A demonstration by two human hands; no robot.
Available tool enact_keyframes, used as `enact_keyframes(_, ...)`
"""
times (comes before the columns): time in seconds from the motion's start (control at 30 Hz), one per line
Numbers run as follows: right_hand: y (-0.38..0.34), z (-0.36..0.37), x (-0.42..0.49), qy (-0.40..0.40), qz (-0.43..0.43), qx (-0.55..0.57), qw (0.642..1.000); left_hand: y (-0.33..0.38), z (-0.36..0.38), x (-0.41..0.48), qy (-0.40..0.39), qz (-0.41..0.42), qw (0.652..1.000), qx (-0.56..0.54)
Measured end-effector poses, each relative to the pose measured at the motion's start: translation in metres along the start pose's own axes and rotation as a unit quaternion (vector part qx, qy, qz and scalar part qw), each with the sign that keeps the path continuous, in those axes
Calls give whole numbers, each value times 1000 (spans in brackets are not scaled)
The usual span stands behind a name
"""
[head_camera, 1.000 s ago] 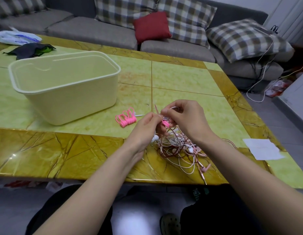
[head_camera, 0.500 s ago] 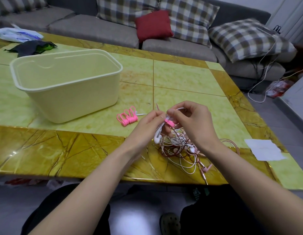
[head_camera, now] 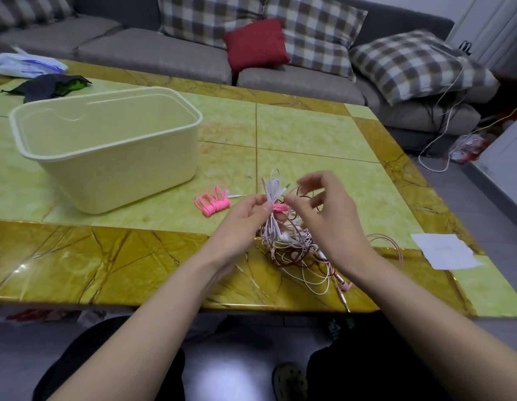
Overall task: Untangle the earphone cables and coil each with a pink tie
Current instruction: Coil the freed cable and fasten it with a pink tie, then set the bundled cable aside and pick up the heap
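My left hand [head_camera: 245, 219] pinches a coiled bundle of white earphone cable [head_camera: 273, 188] that has a pink tie [head_camera: 280, 208] wrapped round its middle. The bundle stands upright above a tangled heap of white, pink and dark red earphone cables [head_camera: 299, 253] on the table. My right hand [head_camera: 323, 215] hovers just right of the bundle, blurred, fingers loosely curled, thumb tip near the tie. A bunch of spare pink ties [head_camera: 212, 201] lies on the table left of my hands.
A cream plastic tub [head_camera: 106, 151] stands on the yellow-green table [head_camera: 309, 134] at the left. A white paper slip [head_camera: 445, 251] lies near the right edge. A grey sofa with checked cushions [head_camera: 309, 33] runs behind; a dark cloth [head_camera: 49, 85] lies far left.
The white cable bundle has been lifted higher and now stands clear with the pink tie round it. My right hand has come off the tie and drawn slightly to the right.
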State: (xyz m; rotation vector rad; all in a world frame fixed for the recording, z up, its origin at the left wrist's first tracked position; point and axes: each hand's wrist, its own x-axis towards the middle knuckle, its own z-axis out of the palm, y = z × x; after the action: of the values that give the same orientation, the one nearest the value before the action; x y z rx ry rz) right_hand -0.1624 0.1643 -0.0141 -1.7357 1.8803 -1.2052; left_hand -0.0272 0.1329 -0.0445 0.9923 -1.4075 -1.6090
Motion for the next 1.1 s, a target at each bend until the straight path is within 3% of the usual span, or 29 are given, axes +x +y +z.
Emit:
enact_keyframes(0.1, 3, 4, -7, -77, 17, 23, 997, -2, -1, 2, 5, -7, 1000, -3)
enact_keyframes(0.43, 3, 4, 1, -88, 63, 119, 987, -6, 0, 2, 4, 14, 1000, -10)
enact_keyframes(0.7, 8, 8, 0, -101, 48, 98, 989, -7, 3, 2, 26, 34, 999, -33)
enact_keyframes(0.87, 7, 13, -3, -201, 87, 109, 970, -5, 0, 3, 50, 51, 997, -41)
enact_keyframes(1.1, -2, 30, 5, -195, 66, 101, 973, 1, -11, 5, 141, 73, 987, -22)
